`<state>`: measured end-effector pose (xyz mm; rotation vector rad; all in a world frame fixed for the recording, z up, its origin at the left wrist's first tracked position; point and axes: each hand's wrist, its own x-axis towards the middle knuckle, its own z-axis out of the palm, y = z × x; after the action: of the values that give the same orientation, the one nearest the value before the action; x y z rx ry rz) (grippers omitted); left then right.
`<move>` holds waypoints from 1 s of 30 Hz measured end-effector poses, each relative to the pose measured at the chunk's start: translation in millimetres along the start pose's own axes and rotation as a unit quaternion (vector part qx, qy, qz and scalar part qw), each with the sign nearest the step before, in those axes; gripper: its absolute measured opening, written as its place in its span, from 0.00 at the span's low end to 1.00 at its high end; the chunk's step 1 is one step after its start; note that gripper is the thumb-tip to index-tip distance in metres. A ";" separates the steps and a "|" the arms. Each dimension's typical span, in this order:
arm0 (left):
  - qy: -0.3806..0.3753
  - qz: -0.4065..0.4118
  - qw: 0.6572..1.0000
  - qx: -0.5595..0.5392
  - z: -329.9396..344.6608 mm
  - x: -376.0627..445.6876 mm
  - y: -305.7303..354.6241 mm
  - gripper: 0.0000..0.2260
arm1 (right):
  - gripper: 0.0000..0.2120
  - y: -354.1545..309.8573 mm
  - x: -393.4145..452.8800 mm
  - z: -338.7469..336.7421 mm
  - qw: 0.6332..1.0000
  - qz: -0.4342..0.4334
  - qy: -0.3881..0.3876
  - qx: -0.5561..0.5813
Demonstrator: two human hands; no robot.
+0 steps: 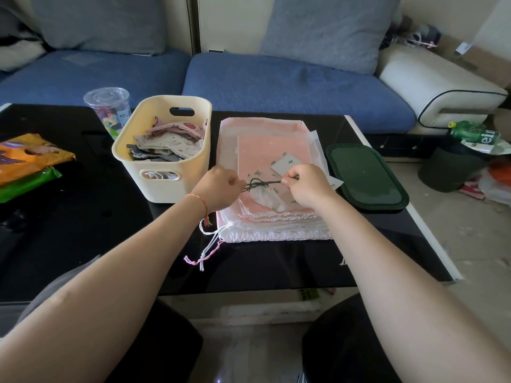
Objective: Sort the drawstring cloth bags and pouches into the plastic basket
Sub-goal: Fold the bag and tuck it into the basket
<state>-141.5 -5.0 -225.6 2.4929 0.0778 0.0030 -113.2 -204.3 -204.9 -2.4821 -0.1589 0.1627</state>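
A cream plastic basket (166,172) stands on the black table and holds several folded patterned pouches (168,143). To its right lies a stack of pink and white drawstring bags (262,145). On top of the stack rests a small white pouch with green cactus print (266,196). My left hand (221,187) and my right hand (307,183) each pinch an end of its dark green drawstring (261,183), pulled taut between them just above the pouch.
A dark green lid (367,178) lies right of the stack near the table's right edge. A clear plastic cup (109,109) stands behind the basket, snack packets (26,161) at far left. White and pink cords (207,250) trail off the stack's front. A blue sofa (276,84) lies beyond.
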 end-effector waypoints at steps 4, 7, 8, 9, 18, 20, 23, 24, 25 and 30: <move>-0.002 0.047 0.997 -0.063 1.2 -2.4 3.0 0.17 | 0.13 0.1 -3.2 -7.0 0.994 -0.005 -0.077 0.081; -0.034 0.035 0.988 -0.146 6.0 -4.9 12.7 0.14 | 0.16 -3.5 -9.2 -4.2 0.988 -0.020 -0.154 -0.008; -0.037 0.032 0.984 -0.174 7.8 -5.5 16.2 0.14 | 0.13 -4.2 -9.5 -2.2 0.984 -0.030 -0.168 -0.047; -0.034 0.029 0.977 -0.209 8.5 -4.6 18.4 0.13 | 0.10 -5.9 -9.7 -1.6 0.982 -0.043 -0.172 -0.068; -0.074 -0.028 0.987 -0.139 3.4 -3.2 12.3 0.09 | 0.07 5.5 -11.1 -27.2 0.992 -0.005 -0.103 0.077; -0.056 -0.021 0.985 -0.160 2.6 -4.0 12.1 0.07 | 0.07 10.9 -7.5 -27.0 0.992 0.009 -0.089 0.086; -0.037 -0.027 0.972 -0.229 2.1 -4.6 11.8 0.10 | 0.08 16.6 -1.6 -22.3 0.995 0.017 -0.084 0.058; -0.031 -0.027 0.968 -0.248 2.5 -4.6 12.3 0.12 | 0.10 17.8 -1.3 -22.0 0.994 0.019 -0.085 0.070; -0.023 -0.028 0.965 -0.259 2.8 -4.4 12.3 0.13 | 0.11 17.8 -1.1 -21.7 0.991 0.014 -0.090 0.095; -0.006 -0.050 0.971 -0.235 5.0 -3.7 11.6 0.10 | 0.29 12.0 -7.1 -26.7 0.983 -0.038 -0.168 0.067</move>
<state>-144.5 -17.5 -222.5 2.0122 0.1768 -0.0326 -115.1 -230.7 -190.6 -2.2947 -0.3709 0.5433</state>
